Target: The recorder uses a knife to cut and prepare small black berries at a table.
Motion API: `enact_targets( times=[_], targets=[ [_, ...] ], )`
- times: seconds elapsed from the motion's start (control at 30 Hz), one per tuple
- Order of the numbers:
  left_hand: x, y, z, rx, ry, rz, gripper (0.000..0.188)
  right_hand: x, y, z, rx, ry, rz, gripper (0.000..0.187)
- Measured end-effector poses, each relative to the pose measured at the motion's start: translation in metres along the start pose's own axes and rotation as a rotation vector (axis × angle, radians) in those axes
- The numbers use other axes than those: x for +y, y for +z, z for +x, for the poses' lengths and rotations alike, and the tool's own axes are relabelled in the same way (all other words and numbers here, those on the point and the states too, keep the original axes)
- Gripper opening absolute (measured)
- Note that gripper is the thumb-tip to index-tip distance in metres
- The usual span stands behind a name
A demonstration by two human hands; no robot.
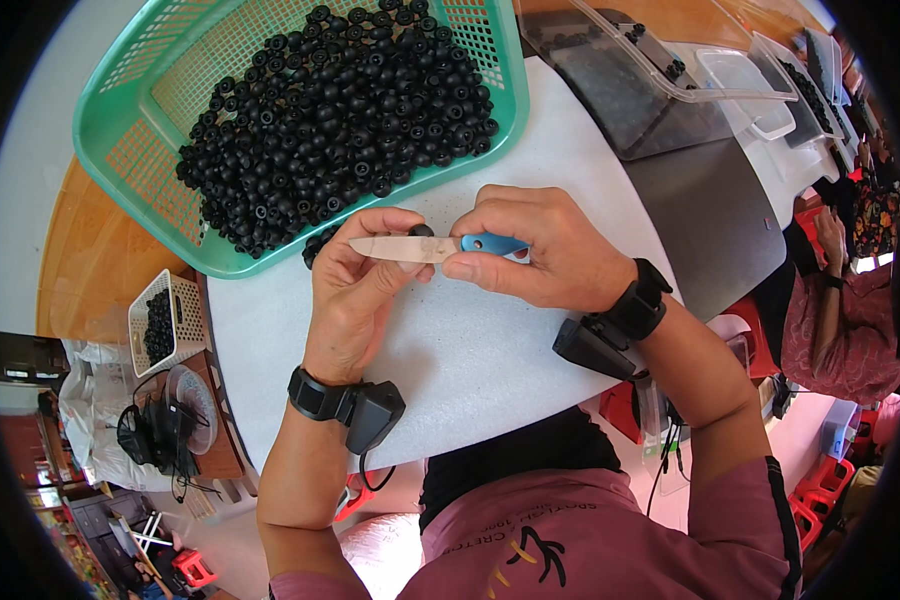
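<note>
My right hand (555, 250) grips a small knife (395, 248) by its blue handle, with the blade pointing left. My left hand (350, 285) is closed on a small round black part (422, 231), pinched by the fingertips against the blade's upper edge. The blade crosses in front of the left fingers and hides part of them. Just beyond both hands stands a green plastic basket (98, 130) with many loose round black parts (340, 120), several showing a ring-shaped hole. A few more black parts (315, 245) lie by the left hand, outside the basket.
A white padded mat (470, 360) covers the table under my hands. At the left, a small cream basket (195, 325) holds more black parts. A clear plastic tub (610, 110) stands at the far right. Another person (850, 310) sits beyond the table's right side.
</note>
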State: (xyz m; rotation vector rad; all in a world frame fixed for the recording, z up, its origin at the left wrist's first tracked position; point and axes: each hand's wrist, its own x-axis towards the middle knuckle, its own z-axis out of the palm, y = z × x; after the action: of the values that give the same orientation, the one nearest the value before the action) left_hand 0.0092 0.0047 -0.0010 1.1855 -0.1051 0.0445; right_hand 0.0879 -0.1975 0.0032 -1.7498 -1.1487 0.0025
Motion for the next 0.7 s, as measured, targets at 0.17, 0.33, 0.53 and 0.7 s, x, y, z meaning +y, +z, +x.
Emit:
enact_targets(
  times=[0.17, 0.33, 0.53, 0.7],
  targets=[
    [0.002, 0.000, -0.001, -0.021, 0.000, 0.017, 0.030, 0.001, 0.001, -0.001, 0.001, -0.015, 0.032, 0.021],
    [0.002, -0.005, 0.001, -0.082, -0.109, -0.025, 0.028, 0.006, -0.003, -0.002, 0.057, 0.134, -0.058, 0.025],
    [0.002, 0.005, -0.002, -0.053, -0.087, -0.007, 0.026, 0.008, -0.003, 0.003, 0.114, 0.431, 0.179, 0.026],
    [-0.004, 0.002, 0.001, -0.023, -0.072, 0.081, 0.025, 0.000, 0.004, 0.002, -0.028, 0.423, 0.438, 0.023]
  ],
)
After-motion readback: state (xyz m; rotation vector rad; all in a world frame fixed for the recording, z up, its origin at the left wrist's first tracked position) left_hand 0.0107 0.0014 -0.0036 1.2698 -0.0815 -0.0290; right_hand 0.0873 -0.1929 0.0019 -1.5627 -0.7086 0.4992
